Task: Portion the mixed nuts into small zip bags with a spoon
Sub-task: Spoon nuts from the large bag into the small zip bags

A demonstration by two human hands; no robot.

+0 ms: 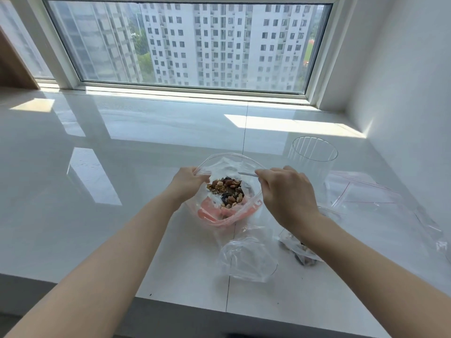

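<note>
Left hand [188, 180] pinches the bag [227, 191] rim open at mid-counter [122, 167]; our right hand [285, 191] grips the spoon [246, 174] over the nuts [225, 191]. We should keep the mouth wide and scoop slowly.

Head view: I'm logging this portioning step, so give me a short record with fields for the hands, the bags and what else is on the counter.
left hand: pinches the rim of the large bag, holding its mouth open
right hand: grips the spoon, whose handle points into that bag
mixed nuts: piled inside the large bag
small bag, near centre: lying crumpled on the counter; contents unclear
small bag under right forearm: some nuts inside
clear cup: upright, looks empty
flat zip bags: to the right
</note>
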